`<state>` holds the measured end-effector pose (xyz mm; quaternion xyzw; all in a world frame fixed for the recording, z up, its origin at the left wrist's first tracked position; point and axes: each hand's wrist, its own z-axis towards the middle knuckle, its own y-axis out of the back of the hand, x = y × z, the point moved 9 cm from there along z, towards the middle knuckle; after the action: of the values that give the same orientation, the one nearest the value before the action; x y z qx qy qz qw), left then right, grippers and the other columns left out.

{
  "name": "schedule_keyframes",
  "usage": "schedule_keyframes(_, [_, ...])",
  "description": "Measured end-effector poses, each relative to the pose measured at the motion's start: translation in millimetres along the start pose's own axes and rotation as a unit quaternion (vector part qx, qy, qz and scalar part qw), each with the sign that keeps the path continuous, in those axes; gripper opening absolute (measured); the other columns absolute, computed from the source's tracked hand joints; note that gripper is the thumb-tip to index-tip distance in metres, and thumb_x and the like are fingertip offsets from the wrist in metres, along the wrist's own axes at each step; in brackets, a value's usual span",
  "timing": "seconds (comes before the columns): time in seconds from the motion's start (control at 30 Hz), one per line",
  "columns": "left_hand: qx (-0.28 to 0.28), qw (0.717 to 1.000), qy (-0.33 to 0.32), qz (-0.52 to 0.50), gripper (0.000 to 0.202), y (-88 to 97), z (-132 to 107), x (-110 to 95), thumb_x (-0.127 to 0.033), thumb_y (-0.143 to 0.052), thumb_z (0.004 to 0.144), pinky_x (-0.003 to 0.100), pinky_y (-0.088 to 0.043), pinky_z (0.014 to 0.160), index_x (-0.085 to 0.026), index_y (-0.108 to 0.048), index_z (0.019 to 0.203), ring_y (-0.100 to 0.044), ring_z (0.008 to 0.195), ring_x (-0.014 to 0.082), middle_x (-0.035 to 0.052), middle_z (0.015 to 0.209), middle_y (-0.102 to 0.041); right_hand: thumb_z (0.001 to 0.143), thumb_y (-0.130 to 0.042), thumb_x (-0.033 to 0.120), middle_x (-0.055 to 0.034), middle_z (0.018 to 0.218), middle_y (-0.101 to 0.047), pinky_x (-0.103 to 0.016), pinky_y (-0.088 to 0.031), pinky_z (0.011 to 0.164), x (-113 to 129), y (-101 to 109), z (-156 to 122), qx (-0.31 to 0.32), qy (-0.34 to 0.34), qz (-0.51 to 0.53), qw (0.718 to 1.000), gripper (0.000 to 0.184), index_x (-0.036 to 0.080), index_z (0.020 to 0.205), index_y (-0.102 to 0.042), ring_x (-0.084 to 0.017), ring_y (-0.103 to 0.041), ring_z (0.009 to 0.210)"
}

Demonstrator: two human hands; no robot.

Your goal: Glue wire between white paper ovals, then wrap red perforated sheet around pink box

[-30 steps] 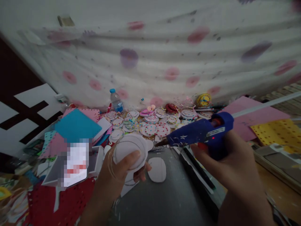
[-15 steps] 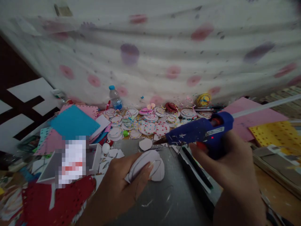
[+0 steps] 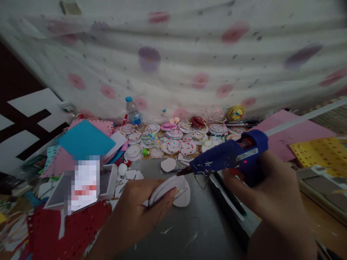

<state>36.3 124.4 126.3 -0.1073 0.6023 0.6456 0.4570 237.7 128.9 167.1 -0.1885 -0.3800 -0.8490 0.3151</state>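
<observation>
My left hand [image 3: 143, 206] pinches a white paper disc piece [image 3: 166, 186] made of layered rounds, tilted up over the grey work surface [image 3: 200, 227]. Another round white edge shows just behind it. In my right hand [image 3: 271, 195] is a blue glue gun [image 3: 227, 155], its red trigger under my index finger and a long glue stick [image 3: 306, 117] coming out of its back. The gun's nozzle hangs close to the top edge of the disc piece; whether they touch I cannot tell. A loose white paper round [image 3: 168, 165] lies just beyond.
Several decorated paper discs [image 3: 173, 146] cover the back, beside a water bottle [image 3: 133, 112]. Coloured sheets [image 3: 86, 140], a white box [image 3: 55, 195] and red felt [image 3: 67, 227] stand left. Pink sheets [image 3: 287, 131] and a yellow dotted sheet [image 3: 317, 151] lie right. Black strips [image 3: 227, 202] run near my right hand.
The disc piece has tilted more edge-on in my left hand. The glue gun has dipped, its nozzle now nearer the disc's upper edge.
</observation>
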Motion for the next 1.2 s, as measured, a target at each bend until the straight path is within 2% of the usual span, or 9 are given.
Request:
schedule_keyframes(0.23, [0.013, 0.999, 0.031, 0.015, 0.032, -1.5, 1.6, 5.5, -0.028, -0.05, 0.089, 0.019, -0.03, 0.042, -0.017, -0.05, 0.059, -0.043, 0.043, 0.0066, -0.0049, 0.048, -0.047, 0.066, -0.057, 0.026, 0.0069, 0.048, -0.041, -0.02, -0.028, 0.035, -1.7, -2.3, -0.2, 0.025, -0.021, -0.014, 0.999, 0.011, 0.023, 0.074, -0.049, -0.009, -0.035, 0.038])
schedule_keyframes(0.53, [0.033, 0.998, 0.053, 0.004, 0.036, -3.3, 0.2, 10.0, -0.031, -0.047, 0.09, 0.02, -0.031, 0.043, -0.017, -0.05, 0.057, -0.046, 0.043, 0.0083, -0.0034, 0.047, -0.049, 0.066, -0.056, 0.027, 0.0065, 0.049, -0.043, -0.02, -0.029, 0.035, -4.6, -0.2, -1.0, 0.014, -0.028, -0.045, 0.998, 0.011, 0.022, 0.072, -0.049, -0.009, -0.037, 0.038])
schedule_keyframes(0.73, [0.012, 0.998, 0.06, 0.013, 0.038, -2.2, 3.3, 11.3, -0.033, -0.048, 0.089, 0.021, -0.029, 0.043, -0.017, -0.049, 0.055, -0.045, 0.044, 0.0084, -0.0033, 0.047, -0.049, 0.065, -0.058, 0.026, 0.0072, 0.047, -0.044, -0.019, -0.031, 0.033, -3.4, -0.3, -0.2, 0.01, 0.008, -0.033, 0.999, 0.013, 0.022, 0.075, -0.051, -0.009, -0.038, 0.035])
schedule_keyframes(0.9, [0.021, 0.997, 0.07, -0.009, 0.039, -5.9, 4.2, 10.7, -0.033, -0.048, 0.089, 0.021, -0.027, 0.043, -0.016, -0.048, 0.054, -0.043, 0.044, 0.0082, -0.0035, 0.047, -0.047, 0.065, -0.057, 0.028, 0.0062, 0.05, -0.046, -0.02, -0.033, 0.036, -6.2, -0.1, -0.6, 0.007, -0.027, -0.046, 0.999, 0.018, 0.022, 0.082, -0.055, -0.01, -0.041, 0.039])
schedule_keyframes(1.2, [0.002, 0.996, 0.077, -0.038, 0.038, -7.2, 1.8, 16.2, -0.034, -0.049, 0.089, 0.02, -0.028, 0.043, -0.016, -0.052, 0.056, -0.043, 0.045, 0.008, -0.0035, 0.047, -0.048, 0.067, -0.059, 0.028, 0.0048, 0.053, -0.051, -0.022, -0.034, 0.039, -4.0, -1.4, -3.3, 0.004, -0.022, -0.053, 0.998, 0.023, 0.022, 0.089, -0.057, -0.011, -0.043, 0.04])
